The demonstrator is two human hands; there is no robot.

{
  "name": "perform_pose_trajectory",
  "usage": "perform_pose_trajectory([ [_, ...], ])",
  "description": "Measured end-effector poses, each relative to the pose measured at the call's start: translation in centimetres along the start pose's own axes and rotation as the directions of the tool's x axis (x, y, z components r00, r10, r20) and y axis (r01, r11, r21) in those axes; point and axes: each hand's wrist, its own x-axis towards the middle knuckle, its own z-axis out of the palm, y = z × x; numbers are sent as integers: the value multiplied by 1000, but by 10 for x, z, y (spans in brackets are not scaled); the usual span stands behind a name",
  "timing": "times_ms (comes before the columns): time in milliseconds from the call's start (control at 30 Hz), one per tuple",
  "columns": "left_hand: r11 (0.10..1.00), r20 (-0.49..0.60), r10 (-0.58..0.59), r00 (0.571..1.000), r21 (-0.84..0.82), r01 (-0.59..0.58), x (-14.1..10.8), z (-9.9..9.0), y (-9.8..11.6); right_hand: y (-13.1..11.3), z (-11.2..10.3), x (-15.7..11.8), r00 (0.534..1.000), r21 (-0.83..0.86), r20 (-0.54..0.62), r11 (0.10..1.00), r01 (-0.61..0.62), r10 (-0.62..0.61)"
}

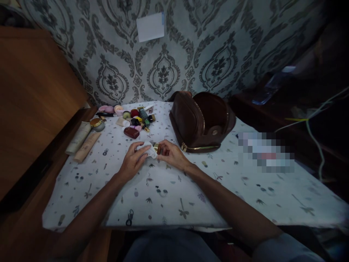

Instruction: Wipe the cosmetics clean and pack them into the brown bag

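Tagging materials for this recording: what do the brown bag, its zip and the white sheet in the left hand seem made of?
Brown bag: leather or imitation leather; smooth, with a soft sheen.
Zip: probably metal, gold-toned and glinting.
White sheet: matte, thin cloth or tissue, from its soft creases under the left hand; which, I can't tell.

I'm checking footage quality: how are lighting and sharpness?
Head view: dim light, nearly black at the right edge; head view: deep shadow inside the brown bag; head view: print on the two tubes unreadably soft; head view: a pixelated patch covers part of the tablecloth; head view: the white wipe in the left hand looks pale.
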Motion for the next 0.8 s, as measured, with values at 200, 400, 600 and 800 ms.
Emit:
perform_pose_trajectory([
  [200, 1000, 15, -7, 1000, 15, 7, 0, 2, -1, 4, -2, 1, 999, -66, -31, 997, 29, -31],
  [400, 1000, 22, -18, 1000, 8, 17, -1, 5, 0, 6, -2, 0, 998, -115, 27, 991, 65, -63],
  [600, 999, 21, -16, 1000, 30, 15, -1, 5, 1, 1, 0, -2, 1000, -82, 14, 996, 15, -14],
  [800, 1000, 37, 9, 999, 23, -10, 0, 6, 2, 5, 2, 0, 998, 1, -61, 1000, -7, 7],
])
